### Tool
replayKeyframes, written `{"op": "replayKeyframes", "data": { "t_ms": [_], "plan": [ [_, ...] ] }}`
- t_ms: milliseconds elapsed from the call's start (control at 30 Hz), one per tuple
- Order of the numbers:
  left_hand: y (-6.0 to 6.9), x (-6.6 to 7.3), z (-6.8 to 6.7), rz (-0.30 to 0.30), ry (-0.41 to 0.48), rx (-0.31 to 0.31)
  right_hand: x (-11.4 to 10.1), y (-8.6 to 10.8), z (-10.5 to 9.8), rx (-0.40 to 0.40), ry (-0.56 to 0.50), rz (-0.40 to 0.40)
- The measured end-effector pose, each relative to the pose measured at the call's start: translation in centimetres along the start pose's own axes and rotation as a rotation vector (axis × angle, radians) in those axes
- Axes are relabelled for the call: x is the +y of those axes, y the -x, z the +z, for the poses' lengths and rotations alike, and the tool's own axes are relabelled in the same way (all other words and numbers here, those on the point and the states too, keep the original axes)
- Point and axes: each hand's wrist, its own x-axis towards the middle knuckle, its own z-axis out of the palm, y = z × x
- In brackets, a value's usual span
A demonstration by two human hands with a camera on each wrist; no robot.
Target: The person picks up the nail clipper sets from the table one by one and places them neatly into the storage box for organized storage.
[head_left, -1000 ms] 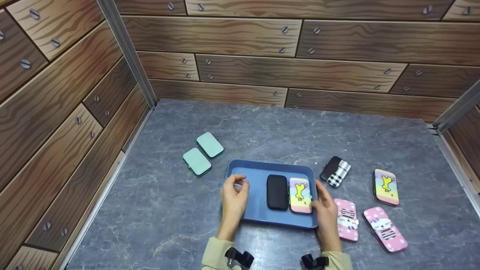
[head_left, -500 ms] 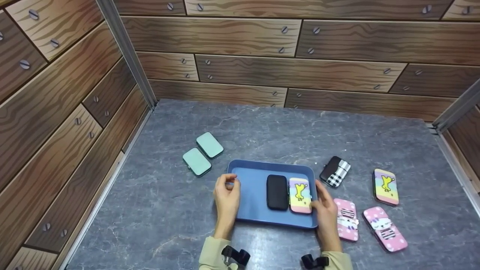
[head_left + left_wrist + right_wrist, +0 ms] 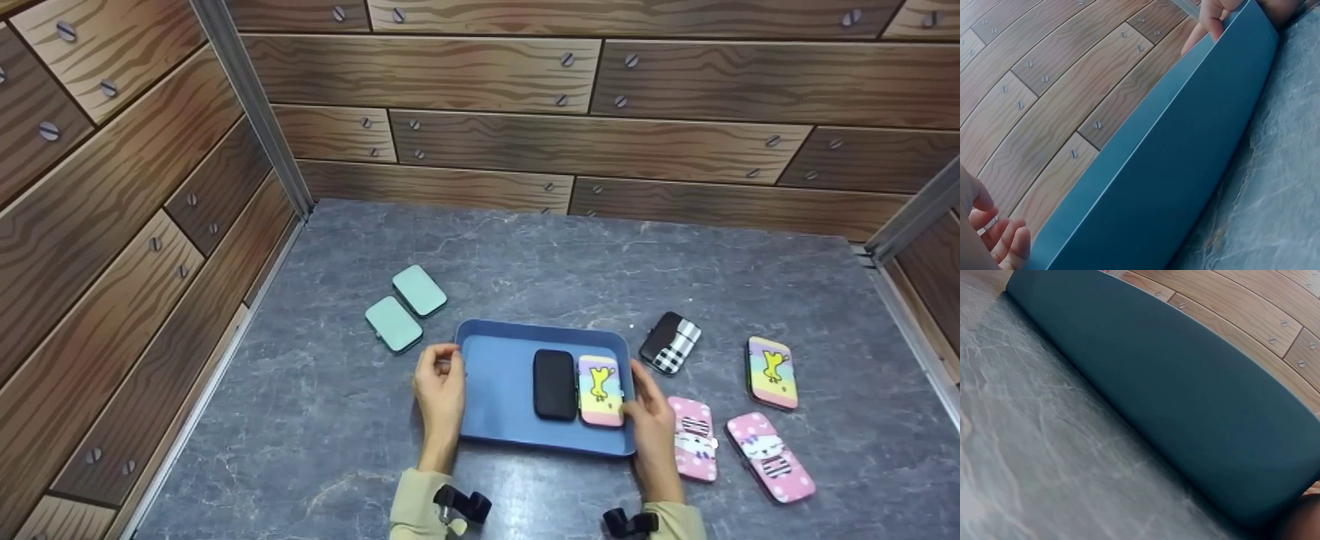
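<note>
A blue tray [image 3: 495, 397] lies on the grey tabletop. In its right half sit a black case [image 3: 554, 385] and, beside it, a pastel striped case [image 3: 600, 390] with a yellow animal. My right hand [image 3: 654, 439] holds the tray's right wall, thumb over the rim and fingers outside. My left hand [image 3: 440, 394] is at the left rim, its fingers loosely curled with nothing between them. In the left wrist view, the left fingers [image 3: 1008, 242] hang beside the tray wall [image 3: 1168, 163], and whether they touch it I cannot tell.
Two mint green cases [image 3: 407, 307] lie back left of the tray. To the right are a black-and-white checked case [image 3: 671, 343], another striped case [image 3: 772, 373] and two pink cases, one [image 3: 695, 442] close to my right hand. Wood-patterned walls [image 3: 480, 142] bound the table.
My left hand has moved left, from over the tray's inside to its left rim. The right hand, the tray and the cases have stayed in place.
</note>
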Motion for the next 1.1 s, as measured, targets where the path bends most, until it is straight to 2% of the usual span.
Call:
{"op": "replayKeyframes", "data": {
  "t_ms": [100, 367, 567, 667, 900, 1100],
  "plan": [
    [-0.1, 1.6, -0.5, -0.039, 0.041, -0.006, 0.0, 0.0, 0.0, 0.003, -0.004, -0.002],
    [-0.9, 1.6, -1.3, -0.162, 0.103, -0.014, -0.1, 0.1, 0.0, -0.002, -0.013, 0.011],
    [-1.2, 1.6, -1.5, -0.199, 0.117, 0.003, -0.1, 0.1, 0.0, -0.001, -0.011, 0.012],
    [-1.4, 0.9, -1.6, -0.211, 0.118, 0.013, -0.1, 0.0, 0.0, -0.006, -0.011, 0.0],
    [-2.2, -2.5, -1.6, -0.248, 0.114, 0.021, 0.0, 0.0, -0.1, -0.011, 0.004, -0.013],
    [-2.6, -3.2, -2.2, -0.239, 0.034, 0.036, -0.1, 0.0, 0.0, -0.01, 0.02, -0.006]
  ]
}}
